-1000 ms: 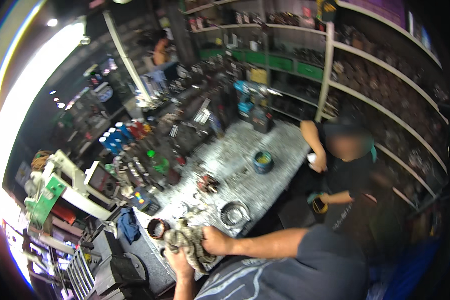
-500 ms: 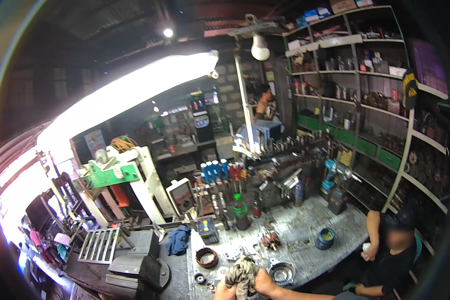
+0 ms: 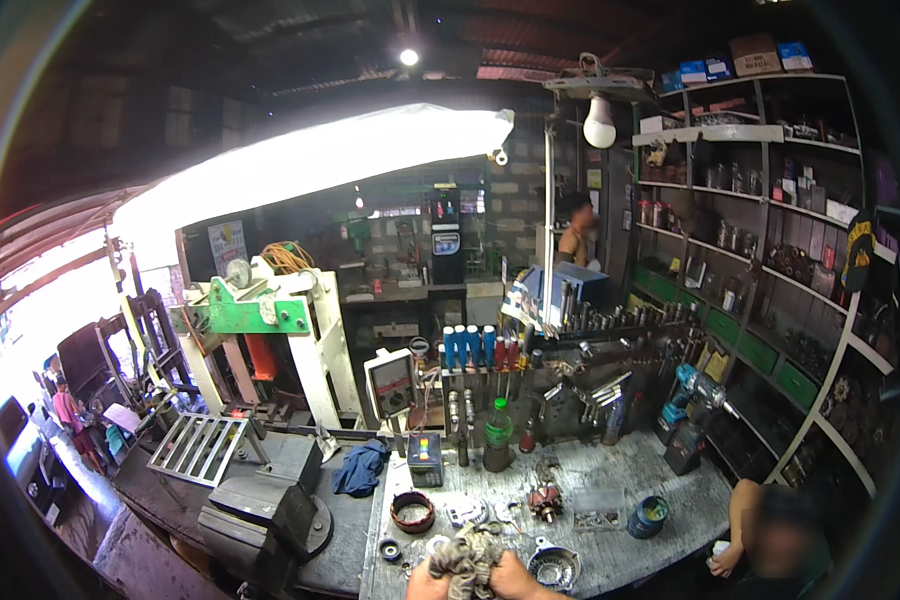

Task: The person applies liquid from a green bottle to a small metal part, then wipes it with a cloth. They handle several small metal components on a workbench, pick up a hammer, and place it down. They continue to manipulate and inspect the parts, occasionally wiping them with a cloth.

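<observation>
A crumpled grey-brown patterned rag (image 3: 467,562) is bunched between my two hands at the lower edge of the view. My left hand (image 3: 428,584) closes on its left side, and my right hand (image 3: 515,578) grips the right. Folds of cloth hide most of my fingers. Just right of the rag lies a round metal housing (image 3: 554,566). A dark red wire-wound ring (image 3: 412,513) and a small bearing-like ring (image 3: 390,550) rest to the left. Beyond are pale metal parts (image 3: 467,512) and a copper-coloured rotor (image 3: 545,503).
The grey workbench (image 3: 610,555) also carries a clear parts tray (image 3: 598,511), a blue can (image 3: 649,516), a green-capped bottle (image 3: 498,435) and a cordless drill (image 3: 692,405). Left stand a bench vise (image 3: 260,530) and a blue cloth (image 3: 361,468). A seated person (image 3: 780,540) is at right.
My view has tilted and turned, so the bench appears shifted and more level. Both hands still hold the rag, whose folds have changed shape. The seated person sits lower in view.
</observation>
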